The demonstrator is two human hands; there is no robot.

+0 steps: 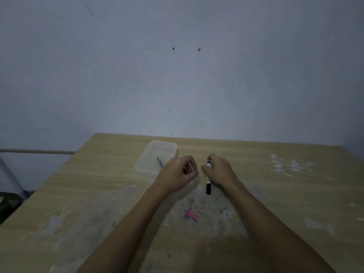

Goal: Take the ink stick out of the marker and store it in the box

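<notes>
A black-capped marker (208, 182) lies on the wooden table (275, 194), its white barrel end under the fingers of my right hand (220, 170), which grips it near the far end. My left hand (178, 174) hovers just left of the marker with fingers curled and nothing visible in them. A clear plastic box (157, 155) stands at the far left of my left hand. A thin dark ink stick (160, 162) lies inside the box, partly hidden behind my left hand.
The table top carries white smears at the right (289, 165) and red and blue ink scribbles (190, 214) near the front. A plain wall rises behind the table. The table's left edge drops to a dark floor with a metal rail (35, 151).
</notes>
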